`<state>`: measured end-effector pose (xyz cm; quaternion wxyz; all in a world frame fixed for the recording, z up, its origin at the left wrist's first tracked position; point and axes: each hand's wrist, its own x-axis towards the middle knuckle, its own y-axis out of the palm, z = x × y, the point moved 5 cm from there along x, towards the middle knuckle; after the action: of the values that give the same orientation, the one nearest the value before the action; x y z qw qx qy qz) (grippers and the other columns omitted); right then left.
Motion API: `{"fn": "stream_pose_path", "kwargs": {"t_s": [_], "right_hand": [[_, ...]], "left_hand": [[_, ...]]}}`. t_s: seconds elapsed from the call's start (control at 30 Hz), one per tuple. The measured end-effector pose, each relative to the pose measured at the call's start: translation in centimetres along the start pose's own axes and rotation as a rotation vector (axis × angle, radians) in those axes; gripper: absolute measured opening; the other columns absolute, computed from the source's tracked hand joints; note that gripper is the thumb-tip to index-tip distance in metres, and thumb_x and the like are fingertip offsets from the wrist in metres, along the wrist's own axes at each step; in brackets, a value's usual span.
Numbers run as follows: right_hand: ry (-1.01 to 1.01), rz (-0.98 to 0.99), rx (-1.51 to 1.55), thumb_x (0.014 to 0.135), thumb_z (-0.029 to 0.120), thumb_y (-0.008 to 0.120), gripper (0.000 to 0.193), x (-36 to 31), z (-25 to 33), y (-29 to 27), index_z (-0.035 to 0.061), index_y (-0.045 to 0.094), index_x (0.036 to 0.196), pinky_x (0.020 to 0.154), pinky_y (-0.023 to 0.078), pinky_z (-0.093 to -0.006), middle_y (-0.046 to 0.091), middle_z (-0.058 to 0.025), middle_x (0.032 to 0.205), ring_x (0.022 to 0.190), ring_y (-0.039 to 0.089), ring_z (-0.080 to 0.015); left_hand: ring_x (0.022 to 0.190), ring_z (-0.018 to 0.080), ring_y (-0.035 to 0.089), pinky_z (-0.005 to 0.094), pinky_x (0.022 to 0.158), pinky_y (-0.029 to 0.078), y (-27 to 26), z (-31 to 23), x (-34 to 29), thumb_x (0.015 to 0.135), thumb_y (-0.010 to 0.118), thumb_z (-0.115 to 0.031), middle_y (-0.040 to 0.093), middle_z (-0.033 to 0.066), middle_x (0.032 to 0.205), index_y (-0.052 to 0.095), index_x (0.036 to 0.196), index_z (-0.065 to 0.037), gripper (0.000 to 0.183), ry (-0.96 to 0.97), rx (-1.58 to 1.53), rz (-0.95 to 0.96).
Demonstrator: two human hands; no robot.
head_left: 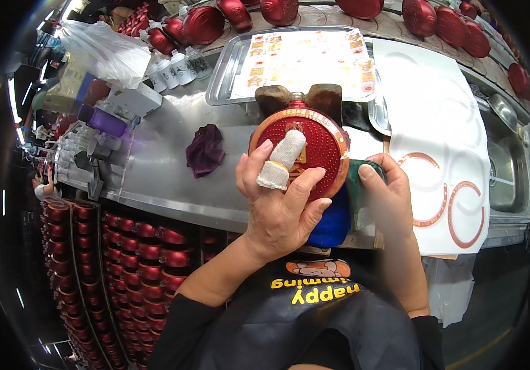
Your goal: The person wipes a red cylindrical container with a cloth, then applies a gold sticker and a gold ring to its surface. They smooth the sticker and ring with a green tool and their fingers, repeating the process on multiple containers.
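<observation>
A round, flattened red bottle point(323, 145) with a dotted face lies in front of me, its neck pointing away. An orange printed strip point(314, 114) curves along its rim. My left hand point(274, 219) rests on the bottle with its fingers spread. One of its fingers wears a whitish knitted finger cover point(286, 157) and touches the dotted face. Close to the bottle's right edge, my right hand point(394, 194), partly blurred, grips a dark green flat piece point(358, 194), perhaps a scraper. A dark brown two-part support point(326, 102) stands behind the neck.
Ring-shaped orange strips point(466, 213) lie on a white sheet point(425, 117) at right. A metal tray point(225, 68) holds a printed label sheet point(305, 58). A purple cloth point(204, 150) lies left. More red bottles point(203, 26) line the back; racks of them point(148, 265) stand lower left.
</observation>
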<state>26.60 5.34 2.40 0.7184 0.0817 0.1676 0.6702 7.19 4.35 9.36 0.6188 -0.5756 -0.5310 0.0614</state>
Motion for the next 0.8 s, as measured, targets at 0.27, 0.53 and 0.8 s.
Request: {"fn": "stream_pose_path", "kwargs": {"t_s": [0.27, 0.53, 0.8], "right_hand": [[0.004, -0.056, 0.001, 0.098, 0.016, 0.069, 0.015, -1.0, 0.0, -1.1, 0.0026, 0.062, 0.101, 0.070, 0.049, -0.0203, 0.066, -0.0003, 0.089, 0.079, 0.059, -0.0043], [-0.116, -0.034, -0.083, 0.097, 0.012, 0.068, 0.014, -0.7, 0.9, -0.7, 0.0017, 0.061, 0.105, 0.071, 0.049, -0.0207, 0.066, 0.0000, 0.090, 0.081, 0.059, -0.0045], [-0.060, -0.060, -0.038, 0.097, 0.013, 0.067, 0.014, -0.4, 0.6, -1.4, 0.0014, 0.062, 0.102, 0.069, 0.048, -0.0206, 0.066, 0.0004, 0.086, 0.078, 0.057, -0.0041]], "left_hand": [[0.144, 0.0383, 0.025, 0.0665, 0.115, 0.013, 0.8, -1.8, 0.8, 0.087, 0.069, -0.051, 0.051, 0.0092, 0.149, 0.071, 0.126, -0.024, 0.047, 0.203, 0.191, 0.113], [0.144, 0.0358, 0.028, 0.0665, 0.115, 0.014, 0.7, -1.3, -0.2, 0.087, 0.068, -0.054, 0.055, 0.0076, 0.146, 0.072, 0.125, -0.024, 0.049, 0.224, 0.170, 0.112], [0.142, 0.0367, 0.028, 0.0558, 0.120, 0.009, 0.4, -1.0, 1.4, 0.096, 0.056, -0.060, 0.057, 0.0115, 0.142, 0.075, 0.123, -0.024, 0.049, 0.235, 0.193, 0.135]]}}
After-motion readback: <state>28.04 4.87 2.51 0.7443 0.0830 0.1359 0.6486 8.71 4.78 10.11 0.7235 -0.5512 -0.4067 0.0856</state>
